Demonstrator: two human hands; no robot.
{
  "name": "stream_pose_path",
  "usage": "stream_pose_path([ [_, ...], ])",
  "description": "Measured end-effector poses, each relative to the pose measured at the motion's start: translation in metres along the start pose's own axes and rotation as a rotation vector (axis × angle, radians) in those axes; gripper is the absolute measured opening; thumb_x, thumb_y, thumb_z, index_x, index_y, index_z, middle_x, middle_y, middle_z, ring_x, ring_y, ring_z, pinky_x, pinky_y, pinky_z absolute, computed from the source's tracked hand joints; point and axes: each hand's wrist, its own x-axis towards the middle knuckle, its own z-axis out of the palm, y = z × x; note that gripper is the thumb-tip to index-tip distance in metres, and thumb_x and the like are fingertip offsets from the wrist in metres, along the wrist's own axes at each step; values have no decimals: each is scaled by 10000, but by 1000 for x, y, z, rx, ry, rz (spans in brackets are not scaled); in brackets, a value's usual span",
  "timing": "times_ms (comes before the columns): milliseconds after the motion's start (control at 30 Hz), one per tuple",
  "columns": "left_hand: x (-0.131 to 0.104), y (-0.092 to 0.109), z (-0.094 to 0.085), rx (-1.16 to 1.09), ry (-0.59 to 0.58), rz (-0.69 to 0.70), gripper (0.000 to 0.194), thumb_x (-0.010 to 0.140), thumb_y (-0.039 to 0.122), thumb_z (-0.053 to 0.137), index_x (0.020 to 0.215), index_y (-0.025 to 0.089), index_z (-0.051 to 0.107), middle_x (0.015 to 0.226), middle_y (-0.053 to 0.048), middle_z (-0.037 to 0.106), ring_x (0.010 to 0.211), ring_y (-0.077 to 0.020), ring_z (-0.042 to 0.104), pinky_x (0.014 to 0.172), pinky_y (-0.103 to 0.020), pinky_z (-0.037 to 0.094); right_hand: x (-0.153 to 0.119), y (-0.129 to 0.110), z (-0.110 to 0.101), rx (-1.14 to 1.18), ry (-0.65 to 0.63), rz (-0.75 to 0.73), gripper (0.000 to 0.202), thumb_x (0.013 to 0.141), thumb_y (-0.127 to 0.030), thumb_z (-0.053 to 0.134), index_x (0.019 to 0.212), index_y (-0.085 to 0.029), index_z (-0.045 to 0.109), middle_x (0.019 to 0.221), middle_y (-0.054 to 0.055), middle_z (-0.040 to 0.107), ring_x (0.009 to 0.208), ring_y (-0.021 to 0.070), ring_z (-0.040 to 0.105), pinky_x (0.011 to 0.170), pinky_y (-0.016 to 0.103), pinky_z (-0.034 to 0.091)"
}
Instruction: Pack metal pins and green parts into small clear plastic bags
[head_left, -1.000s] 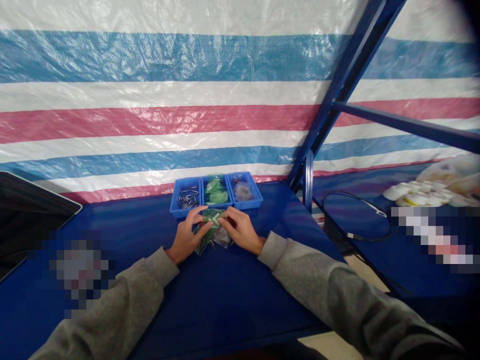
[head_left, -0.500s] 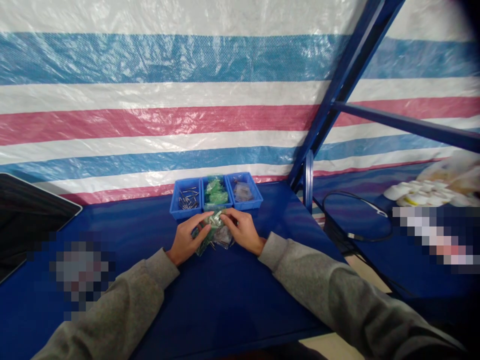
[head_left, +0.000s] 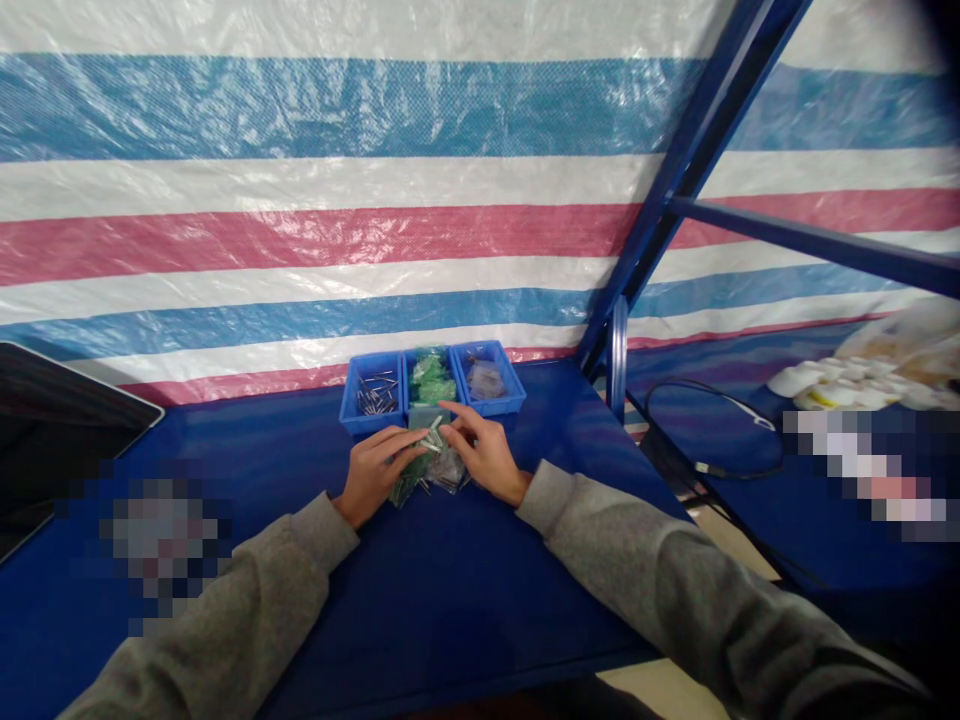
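My left hand point(head_left: 376, 470) pinches a small clear bag of light metal pieces point(head_left: 433, 437) between thumb and fingers. Against the right side of that bag, my right hand point(head_left: 487, 455) has its thumb and fingers closed, with the index finger raised. Beneath both hands lie a green bag point(head_left: 405, 482) and a clear bag point(head_left: 448, 470) on the blue table. Just beyond them stand three joined blue bins: the left one point(head_left: 352, 408) holds loose metal pins, the middle one point(head_left: 433, 375) green bags, and the right one point(head_left: 511, 400) clear bags.
A black panel with a light edge point(head_left: 67, 430) is at the left, above a blurred-out item point(head_left: 161, 540). Blue metal posts point(head_left: 660, 220) rise at the right. Past them are a black cable point(head_left: 720, 475) and white rolls point(head_left: 847, 383). Striped sheeting hangs behind.
The fingers of my right hand have lifted and spread a little over the small bag. My left hand's fingers lie straighter, and the metal pieces are tilted differently.
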Motion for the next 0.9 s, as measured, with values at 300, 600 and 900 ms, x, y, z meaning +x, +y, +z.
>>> stream_pose_path([
  [300, -3, 3, -2, 72, 132, -21, 163, 835, 291, 554, 864, 205, 689, 789, -16, 692, 675, -123, 621, 680, -245, 502, -2, -6, -4, -70, -100, -137, 293, 829, -414, 557, 990, -185, 642, 649, 1, 538, 564, 119, 474, 561, 240, 409],
  [600, -1, 4, -4, 88, 70, -25, 182, 838, 316, 543, 880, 196, 674, 715, -8, 634, 626, -109, 563, 626, -233, 467, -1, -6, 0, -63, -59, -132, 215, 891, -309, 472, 851, -184, 643, 737, 33, 601, 674, 139, 546, 647, 257, 438],
  [900, 1, 3, -2, 46, 77, -48, 167, 846, 302, 529, 843, 178, 639, 819, -31, 642, 690, -121, 574, 658, -249, 477, 0, -4, -1, -83, -49, -102, 218, 891, -325, 466, 895, -182, 630, 694, 19, 565, 620, 130, 516, 593, 244, 418],
])
